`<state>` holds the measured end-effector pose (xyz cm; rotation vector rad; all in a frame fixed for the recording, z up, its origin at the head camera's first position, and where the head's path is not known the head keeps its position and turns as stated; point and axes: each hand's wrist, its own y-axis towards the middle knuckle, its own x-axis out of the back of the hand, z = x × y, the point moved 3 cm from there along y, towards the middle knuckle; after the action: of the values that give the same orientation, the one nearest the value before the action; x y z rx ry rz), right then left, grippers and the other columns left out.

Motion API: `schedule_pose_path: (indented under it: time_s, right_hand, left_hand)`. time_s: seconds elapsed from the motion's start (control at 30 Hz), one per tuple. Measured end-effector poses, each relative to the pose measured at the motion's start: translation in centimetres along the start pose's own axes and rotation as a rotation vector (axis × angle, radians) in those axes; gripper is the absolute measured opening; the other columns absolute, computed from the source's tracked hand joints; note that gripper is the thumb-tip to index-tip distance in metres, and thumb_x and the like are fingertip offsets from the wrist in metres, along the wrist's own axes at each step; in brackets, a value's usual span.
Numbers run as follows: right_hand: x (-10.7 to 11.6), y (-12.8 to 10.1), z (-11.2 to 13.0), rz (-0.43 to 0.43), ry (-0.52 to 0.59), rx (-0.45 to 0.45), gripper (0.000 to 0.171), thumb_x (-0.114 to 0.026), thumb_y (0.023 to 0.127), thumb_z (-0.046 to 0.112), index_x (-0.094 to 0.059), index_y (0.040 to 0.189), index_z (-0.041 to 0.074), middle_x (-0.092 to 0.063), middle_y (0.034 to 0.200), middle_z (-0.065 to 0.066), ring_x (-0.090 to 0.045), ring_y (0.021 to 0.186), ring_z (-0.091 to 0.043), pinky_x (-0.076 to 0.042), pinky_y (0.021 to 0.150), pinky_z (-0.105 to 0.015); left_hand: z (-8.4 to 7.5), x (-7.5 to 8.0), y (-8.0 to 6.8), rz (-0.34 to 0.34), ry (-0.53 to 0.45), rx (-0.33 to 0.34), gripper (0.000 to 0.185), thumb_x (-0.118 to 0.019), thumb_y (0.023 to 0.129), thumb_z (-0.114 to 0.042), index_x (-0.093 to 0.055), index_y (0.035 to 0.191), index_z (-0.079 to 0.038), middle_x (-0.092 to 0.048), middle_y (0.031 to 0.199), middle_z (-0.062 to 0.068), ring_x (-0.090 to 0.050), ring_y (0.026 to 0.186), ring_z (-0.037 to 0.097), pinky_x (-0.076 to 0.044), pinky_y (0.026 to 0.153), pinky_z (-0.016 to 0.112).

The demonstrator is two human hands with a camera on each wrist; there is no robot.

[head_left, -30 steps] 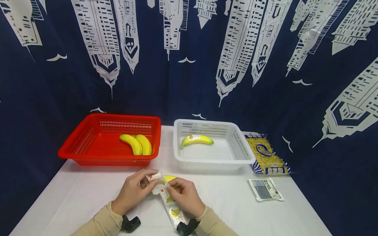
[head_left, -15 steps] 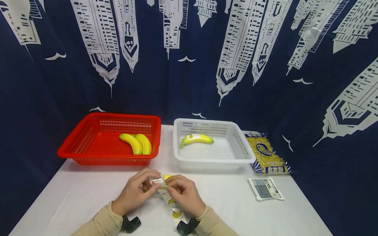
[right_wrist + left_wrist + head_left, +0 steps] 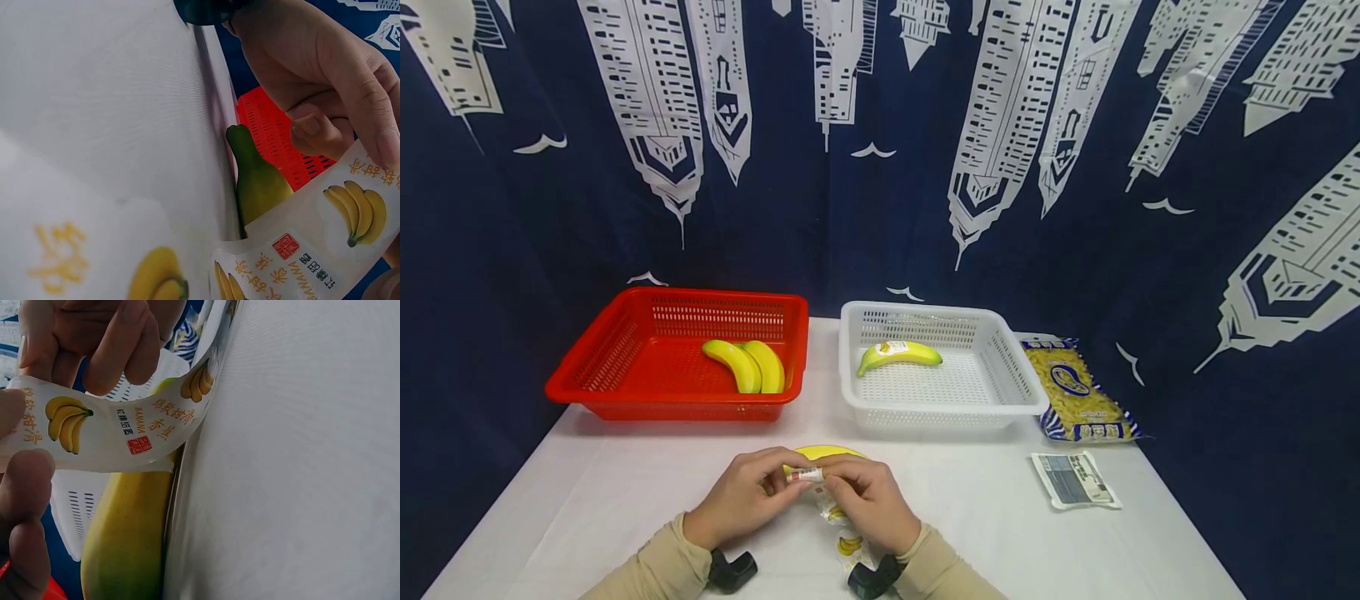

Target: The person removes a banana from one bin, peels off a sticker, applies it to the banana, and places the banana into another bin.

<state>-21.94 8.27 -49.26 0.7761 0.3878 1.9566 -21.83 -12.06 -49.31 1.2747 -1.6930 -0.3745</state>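
My left hand (image 3: 747,492) and right hand (image 3: 874,504) pinch a strip of white banana stickers (image 3: 808,475) between them. In the head view its upper part is bent nearly edge-on, and a tail of it hangs toward the right wrist. The left wrist view shows the printed face of the sticker strip (image 3: 94,434), with yellow banana pictures, orange writing and a small red square. Just beyond the fingers a yellow banana (image 3: 827,452) lies on the table, partly covered by the hands. Its green stem end shows on the banana (image 3: 259,181) in the right wrist view.
A red basket (image 3: 677,408) with two bananas (image 3: 745,367) stands at the back left. To its right, a white basket (image 3: 940,412) holds one banana (image 3: 901,355) bearing a sticker. A yellow pasta bag (image 3: 1075,387) and a small white packet (image 3: 1075,481) lie on the right.
The upper part of the sticker strip has bent over from face-on to nearly edge-on between the fingers. Both hands have dipped slightly, and more of the banana behind them shows.
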Motion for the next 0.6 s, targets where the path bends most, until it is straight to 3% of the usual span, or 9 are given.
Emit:
schedule_pose_path:
  time_s: [0.23,0.5,0.6]
  right_hand:
    - [0.13,-0.04,0.08,-0.012,0.039,-0.07,0.021,-0.057,0.104,0.005,-0.078,0.106,0.005,-0.075,0.12,-0.011,-0.071,0.11,-0.018,-0.061,0.083,-0.031]
    - [0.12,-0.02,0.15,-0.021,-0.005,-0.07,0.02,-0.059,0.104,0.008,-0.077,0.111,0.004,-0.075,0.121,-0.008,-0.07,0.116,-0.022,-0.058,0.089,-0.029]
    - [0.17,-0.06,0.12,-0.032,-0.025,-0.068,0.02,-0.059,0.103,0.008,-0.077,0.112,0.005,-0.076,0.119,-0.008,-0.071,0.103,-0.015,-0.059,0.082,-0.026]
  left_hand:
    - [-0.02,0.04,0.0,-0.01,0.008,0.008,0.035,-0.083,0.083,-0.003,-0.071,0.111,-0.021,-0.061,0.073,-0.013,-0.053,0.063,-0.007,-0.048,0.058,0.012]
    - [-0.04,0.14,0.15,-0.034,0.028,0.016,0.03,-0.081,0.087,-0.003,-0.072,0.105,-0.024,-0.068,0.083,-0.014,-0.054,0.064,-0.005,-0.046,0.059,0.011]
    - [-0.1,0.19,0.21,-0.046,0.029,-0.001,0.031,-0.081,0.086,-0.001,-0.072,0.106,-0.023,-0.071,0.09,-0.011,-0.055,0.066,-0.004,-0.047,0.06,0.011]
